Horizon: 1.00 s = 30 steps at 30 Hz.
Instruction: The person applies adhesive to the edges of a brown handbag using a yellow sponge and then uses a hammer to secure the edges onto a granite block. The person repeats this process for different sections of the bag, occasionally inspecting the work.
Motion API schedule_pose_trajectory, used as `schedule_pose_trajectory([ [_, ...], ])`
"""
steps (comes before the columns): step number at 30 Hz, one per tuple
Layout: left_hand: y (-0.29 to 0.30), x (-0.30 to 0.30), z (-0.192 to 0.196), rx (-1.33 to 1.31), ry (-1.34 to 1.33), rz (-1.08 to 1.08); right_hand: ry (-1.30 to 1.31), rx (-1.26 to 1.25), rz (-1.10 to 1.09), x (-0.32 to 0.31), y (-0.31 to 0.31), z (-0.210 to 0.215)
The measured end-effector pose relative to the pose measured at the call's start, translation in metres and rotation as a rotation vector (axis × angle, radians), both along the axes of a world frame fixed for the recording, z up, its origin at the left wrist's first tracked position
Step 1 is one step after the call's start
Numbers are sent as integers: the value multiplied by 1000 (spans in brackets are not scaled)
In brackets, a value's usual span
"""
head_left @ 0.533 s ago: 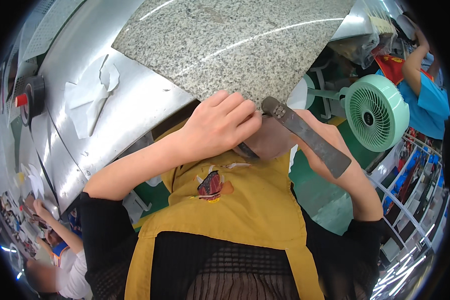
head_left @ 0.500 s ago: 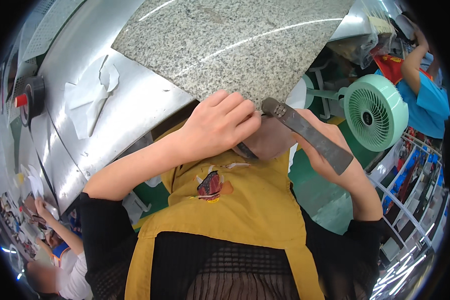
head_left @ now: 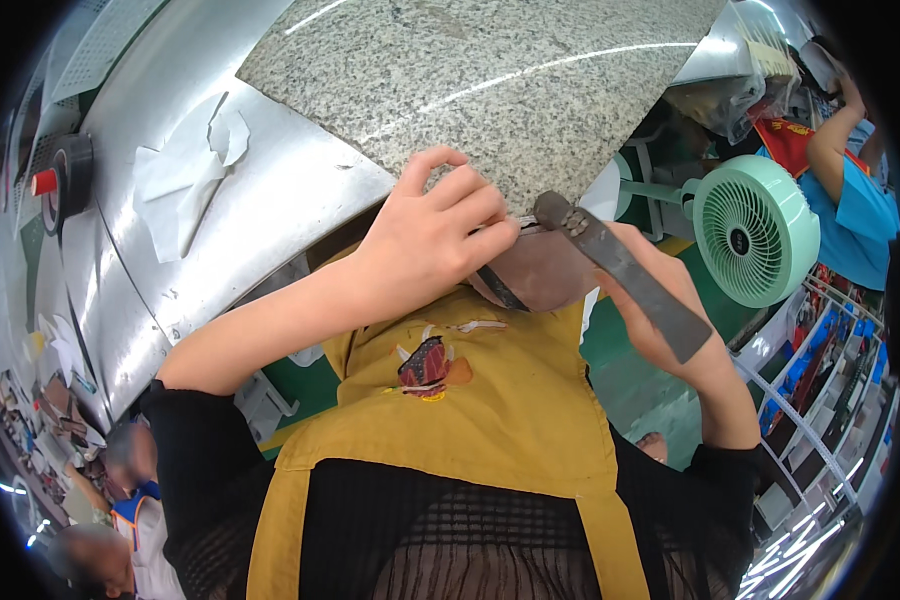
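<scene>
My left hand (head_left: 425, 230) is at the stone slab's near edge, its thumb and fingers bent in a pinch on the upper edge of a brown leather-like piece (head_left: 542, 268). A dark strip runs along that piece's lower left part, and it lies against my mustard apron (head_left: 490, 410). On the right, a hammer (head_left: 625, 280) with a round face and a long flat peen is in my right hand (head_left: 667, 265). The hammer head covers part of those fingers, so their grip is partly hidden. The speckled granite slab (head_left: 470, 85) lies just beyond both hands.
Left of the slab, a metal tabletop (head_left: 290, 165) bears crumpled white paper (head_left: 180, 190) and a black roll (head_left: 70, 180) with a red core. A green fan (head_left: 755, 230) stands to the right, near a wire rack (head_left: 800, 400). Other people sit at lower left and upper right.
My left hand's index finger has lifted and the fingers have spread a little. More of the brown piece shows. The hammer has shifted slightly right and stays in my right hand.
</scene>
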<state>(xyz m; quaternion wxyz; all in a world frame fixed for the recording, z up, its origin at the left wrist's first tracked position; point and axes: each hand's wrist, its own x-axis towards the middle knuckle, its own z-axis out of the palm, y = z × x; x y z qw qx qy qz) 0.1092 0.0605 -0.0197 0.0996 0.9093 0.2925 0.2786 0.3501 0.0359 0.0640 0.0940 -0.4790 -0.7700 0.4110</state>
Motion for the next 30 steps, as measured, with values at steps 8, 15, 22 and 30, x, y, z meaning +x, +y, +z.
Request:
schedule_pose_trajectory([
  [8,-5,0,-4,111,-1,-1,-80,-62,60,-8,0,7],
  [15,-5,-1,2,-32,-21,54,-129,100,111,-16,-7,-4],
  [22,-8,-11,0,45,12,-3,81,5,-2,-16,-2,6],
  [30,-11,-9,-6,184,23,34,79,-3,75,-19,5,4],
])
